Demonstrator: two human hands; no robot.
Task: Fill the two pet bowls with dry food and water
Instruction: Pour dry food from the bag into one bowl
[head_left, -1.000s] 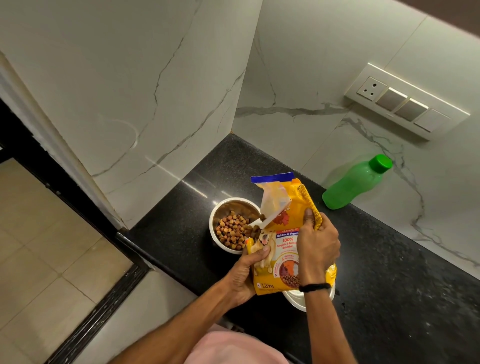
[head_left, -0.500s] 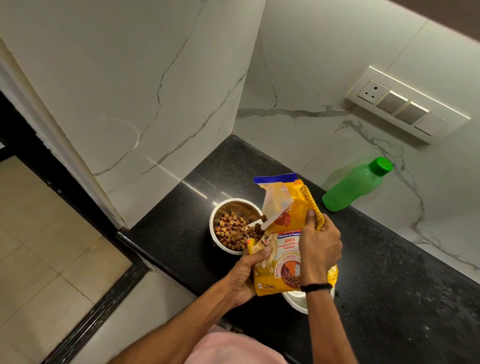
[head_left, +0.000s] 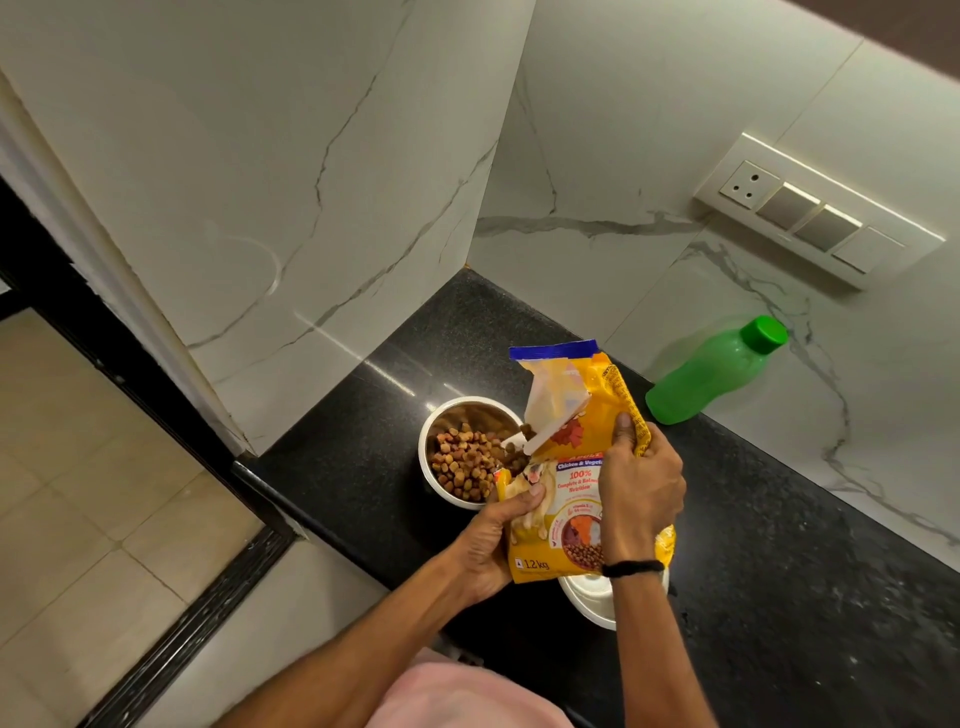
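Note:
A yellow dry-food bag (head_left: 576, 415) with a blue top strip is tilted left over a steel bowl (head_left: 435, 426) on the black counter. Brown kibble (head_left: 465, 462) lies in that bowl, and a few pieces fall from the bag's torn corner. My left hand (head_left: 493, 540) grips the bag's lower left edge. My right hand (head_left: 641, 483) grips its right side higher up. A second, white bowl (head_left: 587, 597) sits under the bag and my right wrist, mostly hidden. A green water bottle (head_left: 711, 371) with its cap on stands by the back wall.
The black counter (head_left: 779, 571) runs right from the corner; its front edge drops to a tiled floor (head_left: 78, 493) on the left. Marble walls close the corner behind the bowl. A switch panel (head_left: 815, 208) is on the back wall.
More kibble has spilled from the bag into the steel bowl. Both hands and the bag have stayed almost in place.

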